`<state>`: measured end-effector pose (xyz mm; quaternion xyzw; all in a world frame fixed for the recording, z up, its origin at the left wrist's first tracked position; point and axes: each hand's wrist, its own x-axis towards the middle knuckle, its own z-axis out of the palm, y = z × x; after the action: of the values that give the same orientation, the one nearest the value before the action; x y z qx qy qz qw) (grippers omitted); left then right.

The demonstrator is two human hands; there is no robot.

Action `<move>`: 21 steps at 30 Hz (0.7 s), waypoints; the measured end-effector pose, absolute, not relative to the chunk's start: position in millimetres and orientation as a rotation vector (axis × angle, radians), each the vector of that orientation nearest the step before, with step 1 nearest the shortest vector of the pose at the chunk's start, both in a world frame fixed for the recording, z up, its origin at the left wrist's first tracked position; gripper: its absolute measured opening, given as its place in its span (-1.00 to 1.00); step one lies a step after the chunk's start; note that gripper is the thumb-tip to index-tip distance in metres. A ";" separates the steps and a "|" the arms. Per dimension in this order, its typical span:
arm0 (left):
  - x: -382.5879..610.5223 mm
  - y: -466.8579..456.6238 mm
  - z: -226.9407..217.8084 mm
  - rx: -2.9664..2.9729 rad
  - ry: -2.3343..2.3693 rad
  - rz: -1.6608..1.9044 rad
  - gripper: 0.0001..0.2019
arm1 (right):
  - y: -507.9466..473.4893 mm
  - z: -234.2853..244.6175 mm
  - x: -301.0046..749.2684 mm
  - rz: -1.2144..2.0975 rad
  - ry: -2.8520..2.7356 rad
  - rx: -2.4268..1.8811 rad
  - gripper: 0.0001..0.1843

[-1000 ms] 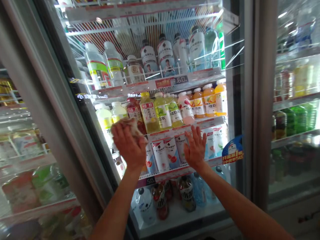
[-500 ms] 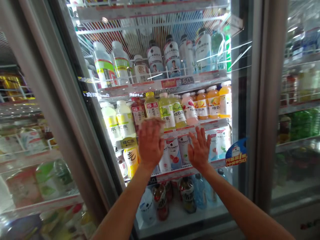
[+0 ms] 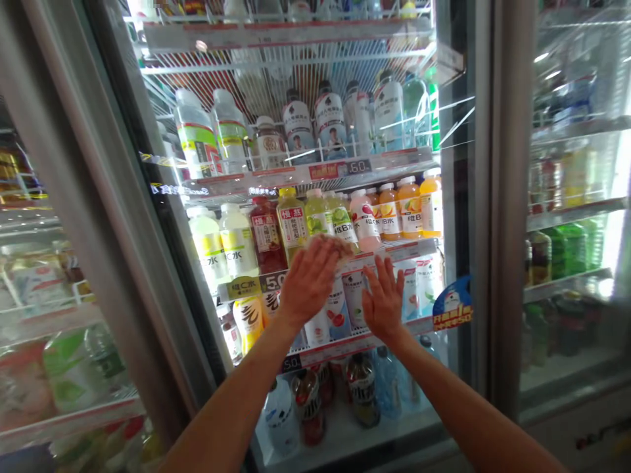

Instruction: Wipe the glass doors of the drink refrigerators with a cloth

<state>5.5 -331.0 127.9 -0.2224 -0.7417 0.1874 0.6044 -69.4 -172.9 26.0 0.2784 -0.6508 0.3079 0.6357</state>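
Both my hands are raised before the glass door (image 3: 454,217) of a drinks fridge. My left hand (image 3: 306,281) lies with its fingers together over a small crumpled, pinkish-brown cloth (image 3: 344,248), whose edge shows past the fingertips; blur hides its detail. Beside it, my right hand (image 3: 383,299) rests flat against the glass, fingers spread and nothing in it. Behind the glass, near the left fingertips, stand a green-labelled bottle (image 3: 344,222) and a pink drink bottle (image 3: 365,222). Lower down, white cartons (image 3: 353,299) partly show between the hands.
Metal door frames (image 3: 505,197) stand on either side, with more stocked fridges beyond. A blue round sticker (image 3: 452,303) is at the door's right. Dark-capped bottles (image 3: 329,121) line an upper shelf, and dark drink bottles (image 3: 362,387) stand at the bottom.
My left hand has slid right across the glass with the cloth, closer to my right hand. The right hand stays spread at about the same spot; the view has shifted slightly.
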 end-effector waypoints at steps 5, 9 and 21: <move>3.1 -331.3 146.8 -0.175 -1.574 0.193 -0.43 | -173.8 24.1 -70.1 0.704 -1.476 0.618 -0.28; -7.1 -309.6 132.0 -0.549 -1.752 0.496 -0.52 | -172.9 23.2 -70.5 0.711 -1.465 0.639 -0.29; -15.5 -295.7 136.8 -0.868 -1.844 0.664 -0.49 | -131.8 28.2 -67.1 0.799 -1.433 0.643 -0.30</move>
<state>-15.5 -295.7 136.8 -0.3555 -0.7554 0.2719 0.4786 -67.1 -131.8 28.2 0.2815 -0.6274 0.3499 0.6362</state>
